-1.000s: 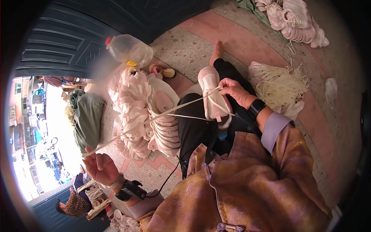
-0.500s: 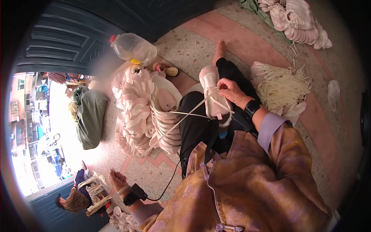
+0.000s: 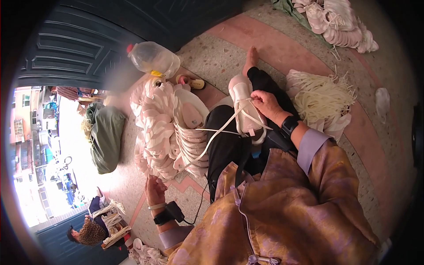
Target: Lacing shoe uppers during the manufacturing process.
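A white-and-pink shoe upper (image 3: 241,90) rests over my dark-trousered legs, with a flat white shoelace (image 3: 221,128) crossing its lacing area. My right hand (image 3: 266,105) is closed in a pinch on the lace at the upper's right side. From there a slack strand curves down left across my knee toward a stack of pale uppers (image 3: 192,145). Below that stack, my left hand (image 3: 155,191) hangs in the air with loosely bent fingers and no lace visible in it; it is apart from the strand's end.
Many pale shoe pieces (image 3: 152,128) are piled left of my knee. A bundle of cream laces (image 3: 322,99) lies at right. Beyond are a clear plastic jug (image 3: 154,57), a green sack (image 3: 107,137) and more uppers (image 3: 340,26). Another person (image 3: 90,229) sits at lower left.
My left hand has moved right and up, closer to the stack of uppers. The long lace strand has gone from nearly straight to slack. My right hand keeps its pinch at the upper.
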`<action>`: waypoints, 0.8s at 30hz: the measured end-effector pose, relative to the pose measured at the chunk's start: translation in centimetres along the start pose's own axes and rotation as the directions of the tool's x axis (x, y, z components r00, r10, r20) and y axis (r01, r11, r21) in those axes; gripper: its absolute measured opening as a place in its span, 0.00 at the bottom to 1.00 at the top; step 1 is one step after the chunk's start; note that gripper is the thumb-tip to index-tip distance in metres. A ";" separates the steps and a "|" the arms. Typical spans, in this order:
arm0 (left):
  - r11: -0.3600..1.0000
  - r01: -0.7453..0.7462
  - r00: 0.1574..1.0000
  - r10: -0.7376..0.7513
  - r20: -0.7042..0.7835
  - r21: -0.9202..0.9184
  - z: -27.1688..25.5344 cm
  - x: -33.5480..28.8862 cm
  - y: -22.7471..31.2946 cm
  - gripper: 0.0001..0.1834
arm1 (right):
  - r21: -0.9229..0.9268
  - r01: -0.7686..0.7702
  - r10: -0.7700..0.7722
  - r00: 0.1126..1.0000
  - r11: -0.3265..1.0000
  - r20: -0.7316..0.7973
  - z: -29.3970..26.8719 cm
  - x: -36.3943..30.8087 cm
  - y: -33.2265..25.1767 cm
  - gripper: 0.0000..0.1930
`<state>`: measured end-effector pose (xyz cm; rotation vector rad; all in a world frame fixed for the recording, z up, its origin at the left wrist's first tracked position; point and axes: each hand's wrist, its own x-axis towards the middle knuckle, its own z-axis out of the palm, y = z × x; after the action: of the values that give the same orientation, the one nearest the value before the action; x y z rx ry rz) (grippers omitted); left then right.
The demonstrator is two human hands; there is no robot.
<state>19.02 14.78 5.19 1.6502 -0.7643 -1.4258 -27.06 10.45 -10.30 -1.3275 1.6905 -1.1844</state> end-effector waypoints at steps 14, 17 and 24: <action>0.903 -0.056 0.820 -0.202 0.535 0.426 19.7 3.3 -1.1 0.12 | -0.202 0.139 -0.135 0.990 0.969 0.036 0.2 1.3 -0.1 0.02; 0.750 -0.302 0.786 -0.153 0.599 0.588 23.7 5.2 -3.2 0.14 | -0.221 0.170 -0.166 0.985 0.960 0.040 0.5 1.4 -0.6 0.02; 0.129 -0.596 0.798 -0.014 0.603 0.792 29.6 5.8 -5.6 0.18 | -0.364 0.234 -0.203 0.972 0.902 0.122 -0.3 1.9 -1.3 0.04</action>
<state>-9.33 7.11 -3.61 1.7181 -2.6558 -0.9531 -27.37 8.63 -8.95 -1.8160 1.8058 -0.9354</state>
